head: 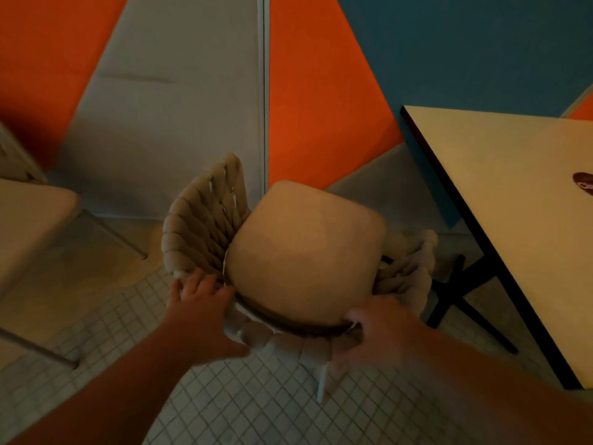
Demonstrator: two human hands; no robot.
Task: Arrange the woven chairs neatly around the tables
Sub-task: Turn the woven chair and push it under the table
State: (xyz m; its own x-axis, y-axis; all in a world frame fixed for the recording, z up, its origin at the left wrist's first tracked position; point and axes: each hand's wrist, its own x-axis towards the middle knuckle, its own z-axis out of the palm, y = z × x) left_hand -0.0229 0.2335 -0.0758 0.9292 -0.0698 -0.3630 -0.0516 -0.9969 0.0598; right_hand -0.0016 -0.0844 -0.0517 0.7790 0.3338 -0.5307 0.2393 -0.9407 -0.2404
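Note:
A beige woven chair [199, 226] with a round tan seat cushion [305, 252] stands right below me on the tiled floor. Its curved woven back faces me. My left hand [199, 300] grips the left part of the woven back rim. My right hand [378, 326] grips the right part of the rim. A pale yellow table [519, 220] with a dark edge and black legs stands to the right of the chair, a short gap away.
Another pale table [29, 226] with light legs stands at the left edge. A wall with orange, grey and blue panels [321, 107] rises close behind the chair. A dark red mark [582, 184] shows on the right table's top.

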